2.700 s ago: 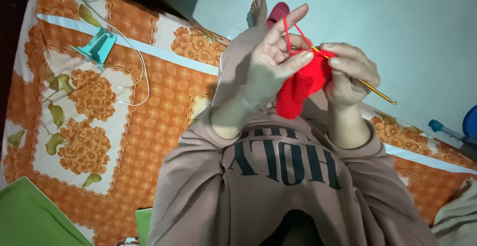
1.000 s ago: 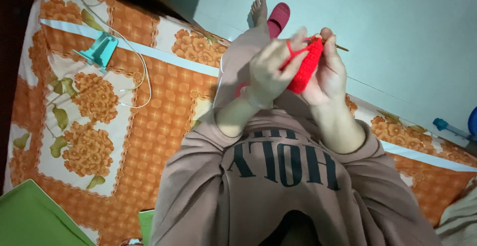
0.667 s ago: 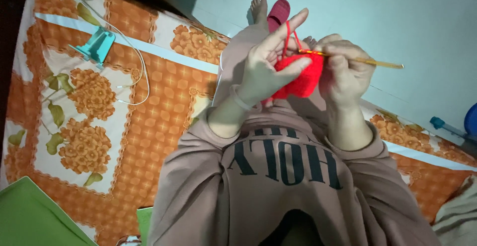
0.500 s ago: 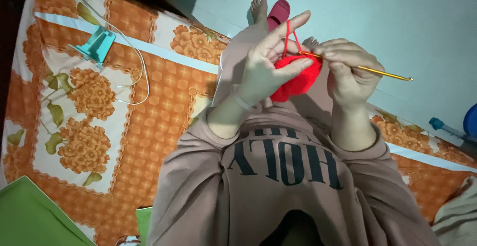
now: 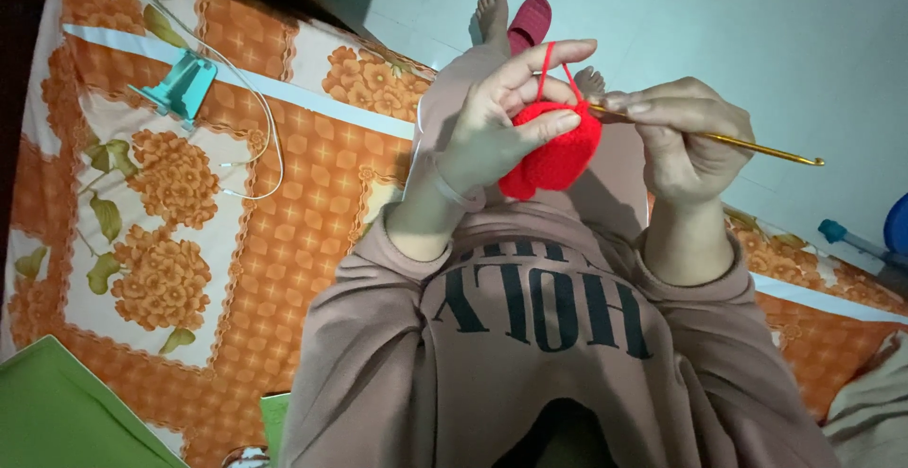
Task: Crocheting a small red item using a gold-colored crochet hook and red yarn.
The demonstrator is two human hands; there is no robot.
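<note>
My left hand (image 5: 501,118) grips a small red crocheted piece (image 5: 558,158) between thumb and fingers, with a strand of red yarn (image 5: 547,63) looped over the raised forefinger. My right hand (image 5: 683,137) pinches a gold crochet hook (image 5: 757,147), its tip at the top edge of the red piece and its handle sticking out to the right. Both hands are held up in front of my chest, above my knees in a dusty pink sweatshirt (image 5: 539,336).
I sit on a bed with an orange floral sheet (image 5: 189,203). A teal stand (image 5: 180,85) and a white cable (image 5: 265,137) lie on it at upper left. A green sheet (image 5: 57,411) is at lower left. A red slipper (image 5: 530,19) lies on the pale floor by my foot.
The hook has been drawn out to the right from the red piece, and the right hand has shifted slightly right. The left hand still holds the piece with its forefinger raised.
</note>
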